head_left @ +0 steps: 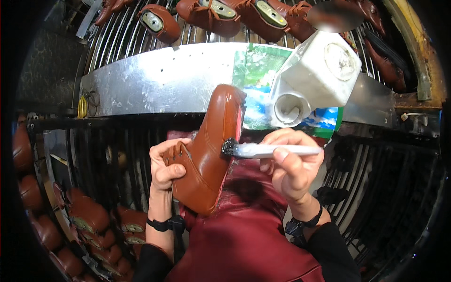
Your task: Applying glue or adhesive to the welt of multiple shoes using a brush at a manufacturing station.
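My left hand (168, 164) is closed around the laced opening of a brown leather shoe (209, 141). The shoe is tilted on its side, toe pointing away from me, with its sole edge facing right. In my right hand (293, 164) is a brush (263, 150) with a pale handle, pinched between thumb and fingers. Its dark bristles touch the shoe's lower edge about midway along. A pinkish strip runs along that edge; the sole's face is mostly turned out of sight.
Ahead lies a metal ledge (155, 70) with a green and blue sheet (260, 66). On it stands a white plastic container (324, 70) with an open spout. Beyond, several brown shoes (159, 23) sit on a rod rack. More shoes (87, 211) fill racks at left. A red apron (235, 244) covers my lap.
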### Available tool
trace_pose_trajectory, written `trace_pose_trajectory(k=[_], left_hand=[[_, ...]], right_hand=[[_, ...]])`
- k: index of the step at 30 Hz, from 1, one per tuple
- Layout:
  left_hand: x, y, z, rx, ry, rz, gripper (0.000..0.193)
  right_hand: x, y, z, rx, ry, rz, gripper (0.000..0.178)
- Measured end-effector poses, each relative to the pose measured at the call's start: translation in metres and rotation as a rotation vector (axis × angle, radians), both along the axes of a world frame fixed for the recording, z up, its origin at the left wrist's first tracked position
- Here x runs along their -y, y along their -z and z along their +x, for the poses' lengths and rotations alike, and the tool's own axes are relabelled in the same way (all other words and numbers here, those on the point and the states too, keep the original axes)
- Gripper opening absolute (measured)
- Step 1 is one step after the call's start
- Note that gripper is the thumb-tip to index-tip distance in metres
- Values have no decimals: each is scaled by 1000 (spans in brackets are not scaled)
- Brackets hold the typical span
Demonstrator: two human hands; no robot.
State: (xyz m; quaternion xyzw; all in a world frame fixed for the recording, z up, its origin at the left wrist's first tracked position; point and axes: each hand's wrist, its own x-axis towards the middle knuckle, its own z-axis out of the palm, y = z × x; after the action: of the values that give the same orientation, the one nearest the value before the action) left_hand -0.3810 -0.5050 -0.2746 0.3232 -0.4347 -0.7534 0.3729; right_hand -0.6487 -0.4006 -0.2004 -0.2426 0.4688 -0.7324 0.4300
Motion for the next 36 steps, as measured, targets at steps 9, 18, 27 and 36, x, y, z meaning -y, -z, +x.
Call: trace_pose_trajectory(k=[9,18,27,36], left_hand=[[14,4,-8,-99,14,7,59],[17,-12,-22,-96,-77,5,34],[22,-22,-25,-138,-136,122,32],[25,-25,-30,-239,-132,232,35]], right_hand=[[-38,9,44,-269,-271,-56,12],[-19,-7,34,-121,-138,32,13],[-19,-38,15,-742,-407,-220,25],[1,-48,14,-680,-388,-258,19]])
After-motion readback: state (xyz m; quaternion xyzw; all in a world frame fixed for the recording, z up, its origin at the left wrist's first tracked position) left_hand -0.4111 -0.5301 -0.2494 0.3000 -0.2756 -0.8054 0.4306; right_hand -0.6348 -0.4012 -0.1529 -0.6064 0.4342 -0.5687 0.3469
